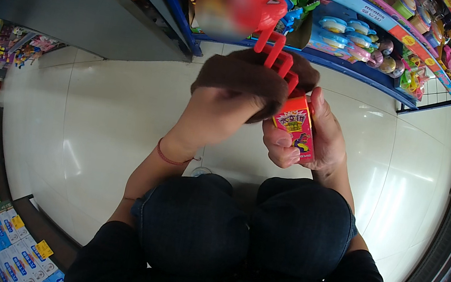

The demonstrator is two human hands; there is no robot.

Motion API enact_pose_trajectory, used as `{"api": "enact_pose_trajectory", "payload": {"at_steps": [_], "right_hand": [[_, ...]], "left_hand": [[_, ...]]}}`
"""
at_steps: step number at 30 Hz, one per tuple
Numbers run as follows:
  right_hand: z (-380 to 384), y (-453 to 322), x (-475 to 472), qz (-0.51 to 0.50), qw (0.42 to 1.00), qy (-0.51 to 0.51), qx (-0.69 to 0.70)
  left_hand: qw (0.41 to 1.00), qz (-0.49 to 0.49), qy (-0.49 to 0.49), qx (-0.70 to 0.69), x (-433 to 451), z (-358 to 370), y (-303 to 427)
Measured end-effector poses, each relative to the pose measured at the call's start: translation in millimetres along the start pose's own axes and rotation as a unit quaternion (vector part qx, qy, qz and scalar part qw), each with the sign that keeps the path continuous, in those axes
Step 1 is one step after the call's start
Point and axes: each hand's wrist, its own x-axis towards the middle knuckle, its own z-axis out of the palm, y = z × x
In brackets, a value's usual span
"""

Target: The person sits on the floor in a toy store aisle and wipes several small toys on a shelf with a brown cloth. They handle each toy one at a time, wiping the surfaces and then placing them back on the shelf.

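Note:
My right hand (326, 133) grips the red printed handle box (297, 125) of an extending toy. A red plastic scissor linkage (278, 55) rises from the box towards a red animal-shaped head (273, 11) at the far end. My left hand (220, 114) is closed on a dark brown cloth (243, 76), with its fingers partly hidden under the fabric. Part of the cloth lies on each side of the linkage, close to the box. Whether the cloth presses on the linkage cannot be told.
Blue-edged shelves (348, 69) of toys and sweets stand ahead, with blue-lidded toy pots (335, 24) on the lower level. A grey cabinet panel (97, 10) is at the left. Boxed goods (20, 250) line the lower left. My knees (196, 223) are below my hands.

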Motion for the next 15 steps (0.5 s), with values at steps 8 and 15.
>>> {"api": "enact_pose_trajectory", "payload": {"at_steps": [8,15], "right_hand": [[5.2,5.4,6.6,0.027,0.989,0.061,-0.135],[9.2,5.6,9.7,0.017,0.973,0.071,-0.219]], "left_hand": [[0.976,0.048,0.184,0.107,-8.2,14.1,-9.5],[0.946,0.085,0.248,0.192,-9.2,17.9,-11.6]]}}
